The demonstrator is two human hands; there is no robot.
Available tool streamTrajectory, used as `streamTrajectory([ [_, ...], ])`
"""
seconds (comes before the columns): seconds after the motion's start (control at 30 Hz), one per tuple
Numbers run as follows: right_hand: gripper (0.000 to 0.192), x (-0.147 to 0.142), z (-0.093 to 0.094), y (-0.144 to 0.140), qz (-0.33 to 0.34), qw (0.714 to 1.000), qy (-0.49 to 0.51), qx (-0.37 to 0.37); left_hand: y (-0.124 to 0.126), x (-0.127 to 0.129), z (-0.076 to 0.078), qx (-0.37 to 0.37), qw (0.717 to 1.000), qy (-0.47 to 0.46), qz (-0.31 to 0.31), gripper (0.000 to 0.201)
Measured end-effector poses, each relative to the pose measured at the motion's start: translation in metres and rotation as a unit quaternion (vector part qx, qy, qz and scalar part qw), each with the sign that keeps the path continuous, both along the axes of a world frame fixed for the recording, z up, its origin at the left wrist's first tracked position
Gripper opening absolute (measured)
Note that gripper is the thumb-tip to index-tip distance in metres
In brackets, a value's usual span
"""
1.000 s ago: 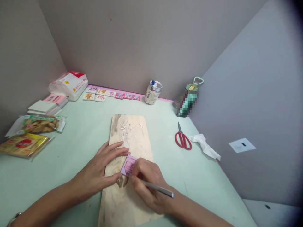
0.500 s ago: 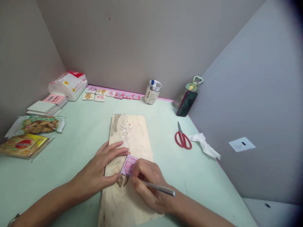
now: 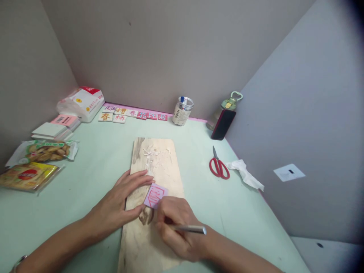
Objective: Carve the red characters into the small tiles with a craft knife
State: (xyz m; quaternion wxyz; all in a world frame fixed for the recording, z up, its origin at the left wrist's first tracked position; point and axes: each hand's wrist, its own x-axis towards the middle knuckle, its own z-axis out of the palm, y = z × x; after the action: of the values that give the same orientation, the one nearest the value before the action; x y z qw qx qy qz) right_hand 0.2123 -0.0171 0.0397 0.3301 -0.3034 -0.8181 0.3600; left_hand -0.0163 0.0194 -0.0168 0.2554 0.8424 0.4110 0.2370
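A small lavender square tile (image 3: 156,195) with red line characters lies on a long wooden board (image 3: 159,246). My left hand (image 3: 125,199) rests on the board, its thumb and forefinger against the tile's left corners, steadying it. The other fingers are stretched out. Closed in a pinch, my right hand (image 3: 180,227) grips a slim silver pen-like carving tool (image 3: 192,229) just below and right of the tile. The tool's tip is hidden behind my fingers. Pale shavings (image 3: 155,152) are scattered over the board's far half.
Red-handled scissors (image 3: 218,168) and a crumpled tissue (image 3: 247,174) lie to the right. Behind stand a phone (image 3: 223,125), a bottle (image 3: 231,101) and a can (image 3: 182,112). Several lettered tiles (image 3: 120,118) line the back. Snack packs (image 3: 47,151), stacked blocks (image 3: 49,129) and tissues (image 3: 82,104) sit left.
My right hand has shifted slightly down and left, uncovering more of the tile. The tool's handle lies flatter. The phone's screen has gone dark.
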Motion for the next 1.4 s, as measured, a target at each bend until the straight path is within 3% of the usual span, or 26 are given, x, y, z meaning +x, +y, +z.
streamTrajectory([
  [0.07, 0.013, 0.001, -0.001, -0.002, -0.016, 0.999, 0.025, -0.015, 0.001, -0.001, -0.001, 0.003, 1.0, 0.004, -0.001, 0.057],
  [0.27, 0.017, 0.006, -0.012, -0.003, -0.187, 0.968, 0.13, -0.1, -0.005, 0.0, -0.001, 0.028, 1.0, 0.013, 0.008, 0.054],
  [0.47, 0.02, 0.003, -0.017, 0.001, -0.236, 0.947, 0.155, -0.155, -0.016, 0.006, 0.006, 0.103, 0.992, -0.02, 0.064, 0.049],
  [0.53, 0.021, 0.002, -0.017, 0.001, -0.243, 0.942, 0.16, -0.17, -0.021, 0.011, 0.007, 0.104, 0.992, -0.01, 0.073, 0.052],
  [0.67, 0.023, 0.001, -0.015, -0.002, -0.246, 0.937, 0.163, -0.184, -0.033, 0.021, 0.005, 0.115, 0.991, 0.019, 0.067, 0.08],
  [0.9, 0.025, 0.005, -0.017, -0.003, -0.186, 0.927, 0.225, -0.235, -0.032, 0.012, 0.004, 0.116, 0.993, -0.002, -0.012, 0.069],
  [1.07, 0.025, 0.006, -0.02, -0.001, -0.248, 0.917, 0.221, -0.221, -0.026, 0.005, 0.012, 0.096, 0.994, -0.013, 0.044, 0.062],
  [1.13, 0.026, 0.005, -0.02, 0.0, -0.259, 0.92, 0.199, -0.214, -0.029, 0.007, 0.013, 0.094, 0.993, -0.017, 0.068, 0.058],
  [1.27, 0.021, 0.005, -0.015, 0.001, -0.213, 0.941, 0.161, -0.209, -0.04, 0.017, 0.005, 0.12, 0.991, 0.014, 0.055, 0.086],
  [1.4, 0.015, 0.004, -0.01, 0.004, -0.192, 0.957, 0.125, -0.176, -0.045, 0.021, -0.001, 0.167, 0.984, 0.022, 0.049, 0.076],
])
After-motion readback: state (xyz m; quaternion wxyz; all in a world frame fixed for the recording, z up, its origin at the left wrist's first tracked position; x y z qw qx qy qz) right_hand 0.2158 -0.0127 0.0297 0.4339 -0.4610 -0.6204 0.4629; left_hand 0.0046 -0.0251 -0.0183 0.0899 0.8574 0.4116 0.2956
